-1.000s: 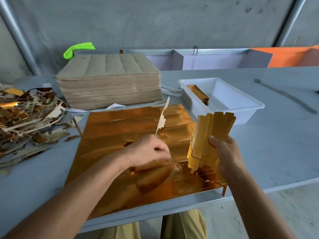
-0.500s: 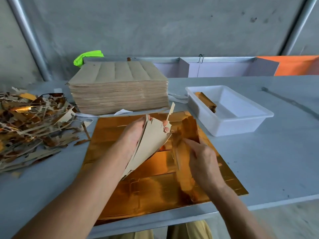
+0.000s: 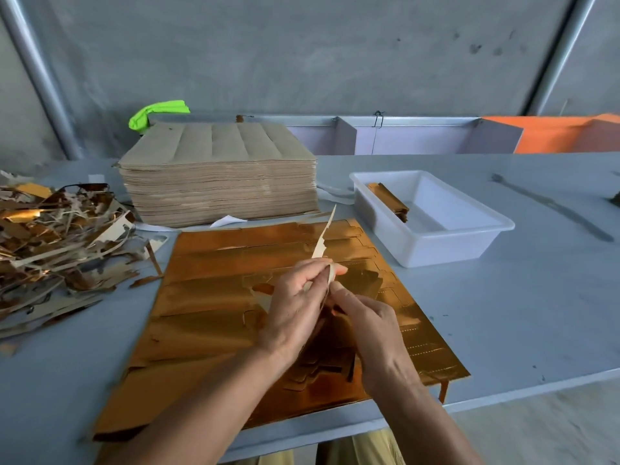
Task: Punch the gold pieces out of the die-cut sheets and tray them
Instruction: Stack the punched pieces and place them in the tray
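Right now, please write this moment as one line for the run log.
left hand: pinches scrap strip | right hand: grips punched pieces, mostly hidden | gold sheet: flat on table | white tray: some gold pieces inside

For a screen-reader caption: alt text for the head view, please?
Two hands, left and right, pinch a pale scrap strip above a gold sheet on a grey table. A white tray sits right, a scrap pile left.
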Tool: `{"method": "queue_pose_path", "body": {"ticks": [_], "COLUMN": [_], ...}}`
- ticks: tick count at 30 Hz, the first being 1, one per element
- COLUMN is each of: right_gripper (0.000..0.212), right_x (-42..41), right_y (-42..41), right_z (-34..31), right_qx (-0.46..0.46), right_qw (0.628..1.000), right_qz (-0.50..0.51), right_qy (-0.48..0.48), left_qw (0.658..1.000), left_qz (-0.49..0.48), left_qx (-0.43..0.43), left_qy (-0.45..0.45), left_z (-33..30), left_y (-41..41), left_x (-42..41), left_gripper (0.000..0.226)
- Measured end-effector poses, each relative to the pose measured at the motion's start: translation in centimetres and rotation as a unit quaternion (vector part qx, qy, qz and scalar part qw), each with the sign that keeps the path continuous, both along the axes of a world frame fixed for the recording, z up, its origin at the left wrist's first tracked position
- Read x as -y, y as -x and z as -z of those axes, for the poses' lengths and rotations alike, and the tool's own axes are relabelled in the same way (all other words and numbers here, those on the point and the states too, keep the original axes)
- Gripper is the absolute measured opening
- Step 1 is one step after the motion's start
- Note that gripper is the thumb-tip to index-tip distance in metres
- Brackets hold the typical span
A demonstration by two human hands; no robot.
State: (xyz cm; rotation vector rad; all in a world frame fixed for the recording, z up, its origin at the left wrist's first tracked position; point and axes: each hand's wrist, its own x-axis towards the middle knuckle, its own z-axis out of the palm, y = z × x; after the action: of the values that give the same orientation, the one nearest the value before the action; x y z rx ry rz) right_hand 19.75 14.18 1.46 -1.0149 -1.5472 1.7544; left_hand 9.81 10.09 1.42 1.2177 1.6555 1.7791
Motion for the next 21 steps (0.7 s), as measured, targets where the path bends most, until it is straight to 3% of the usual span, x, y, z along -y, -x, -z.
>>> {"method": "queue_pose_path", "body": {"ticks": [5,7,9,12,15,18,21], "right_gripper": [0.027,0.025,0.027,0.033,0.031,0.035,0.038], "right_x": [-0.4,-0.6,-1.2,-2.1,-3.0,-4.1,-4.9], "right_y": [-0.6,-0.6,-0.6,-0.7,-0.5,-0.3,-0.1], "right_z": [0.3,0.5,0.7,1.1,1.4,1.1,0.2], "right_qx": [0.033,0.049,0.051,0.058,0.064,0.081,0.089], "right_qw": [0.997,0.997,0.998,0.997,0.993,0.979,0.957], "right_qz": [-0.004,-0.003,0.004,0.048,0.063,0.075,0.062], "right_qy": [0.069,0.058,0.038,-0.019,-0.076,-0.174,-0.271], "left_qw": [0.993,0.989,0.97,0.942,0.967,0.997,0.933], "left_qz": [-0.045,-0.012,0.019,-0.01,-0.047,-0.012,0.067], "left_qx": [0.111,0.15,0.243,0.333,0.25,-0.01,-0.249], "left_qy": [0.019,0.004,-0.023,-0.039,-0.028,0.073,0.249], "left_z": [-0.2,-0.6,-1.2,-1.8,-2.1,-2.5,-2.6], "left_y": [0.3,0.7,1.5,3.3,4.6,5.3,5.8], "left_x": [0.2,0.5,0.9,1.0,0.4,-0.1,-0.9], "left_gripper": [0.027,0.027,0.027,0.028,0.027,0.038,0.044]}}
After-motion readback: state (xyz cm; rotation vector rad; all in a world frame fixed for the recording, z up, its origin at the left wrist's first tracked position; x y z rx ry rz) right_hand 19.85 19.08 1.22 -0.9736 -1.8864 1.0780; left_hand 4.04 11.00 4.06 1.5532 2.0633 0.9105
